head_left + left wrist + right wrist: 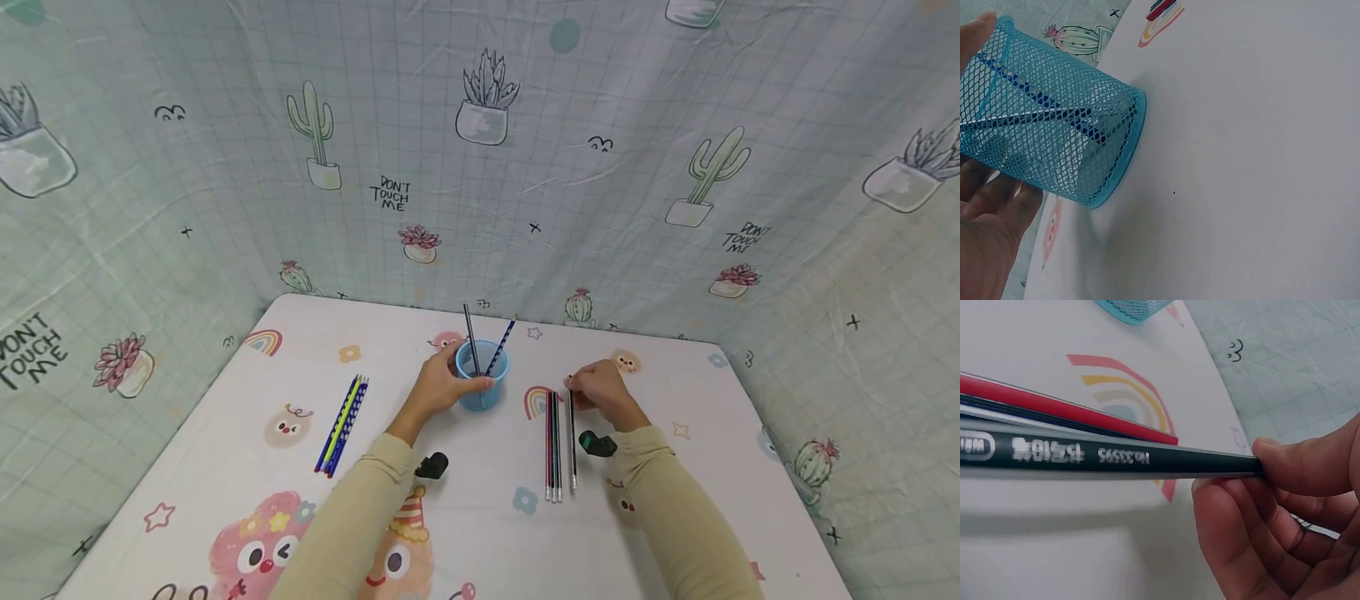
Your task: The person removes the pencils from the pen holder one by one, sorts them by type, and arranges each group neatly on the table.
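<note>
My left hand (438,385) grips a light-blue mesh pencil cup (482,402), thumb on one side and fingers on the other. Two pencils lean inside the cup, one dark and one blue patterned (501,347); the left wrist view shows both through the mesh (1054,125). Over on the right, my right hand (602,392) pinches the far end of a dark green-black pencil (1085,452) between thumb and fingers. Just left of that pencil lies a small row of pencils (553,450), one of them red (1066,411) in the right wrist view.
Several blue and yellow-green pencils (342,425) lie together on the left of the white patterned table (480,542). A cactus-print cloth (525,183) rises behind the table and along both sides. Small black devices (432,465) sit at both wrists.
</note>
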Available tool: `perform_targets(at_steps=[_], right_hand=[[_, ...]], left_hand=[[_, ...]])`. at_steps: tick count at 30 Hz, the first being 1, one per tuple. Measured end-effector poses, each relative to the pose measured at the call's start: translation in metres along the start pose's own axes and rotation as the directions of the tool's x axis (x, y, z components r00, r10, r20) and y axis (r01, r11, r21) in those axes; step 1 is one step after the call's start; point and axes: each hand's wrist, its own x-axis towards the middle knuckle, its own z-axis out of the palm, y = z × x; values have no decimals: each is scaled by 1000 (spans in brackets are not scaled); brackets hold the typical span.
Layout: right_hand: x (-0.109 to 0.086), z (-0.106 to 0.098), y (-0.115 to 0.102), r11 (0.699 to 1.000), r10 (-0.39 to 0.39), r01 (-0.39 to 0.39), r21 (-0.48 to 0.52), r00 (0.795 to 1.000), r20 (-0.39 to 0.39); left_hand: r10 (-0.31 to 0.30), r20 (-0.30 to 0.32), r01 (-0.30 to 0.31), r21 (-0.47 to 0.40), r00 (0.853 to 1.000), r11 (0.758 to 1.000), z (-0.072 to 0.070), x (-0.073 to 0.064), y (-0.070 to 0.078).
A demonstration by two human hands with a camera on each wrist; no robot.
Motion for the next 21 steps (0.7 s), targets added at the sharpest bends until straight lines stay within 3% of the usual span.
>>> perform_targets(at_steps=[21], right_hand=[[0, 7, 12, 998, 62, -63, 27, 998, 32]], left_hand=[[-1, 10, 1, -9, 1000, 1000, -2, 2, 2]])
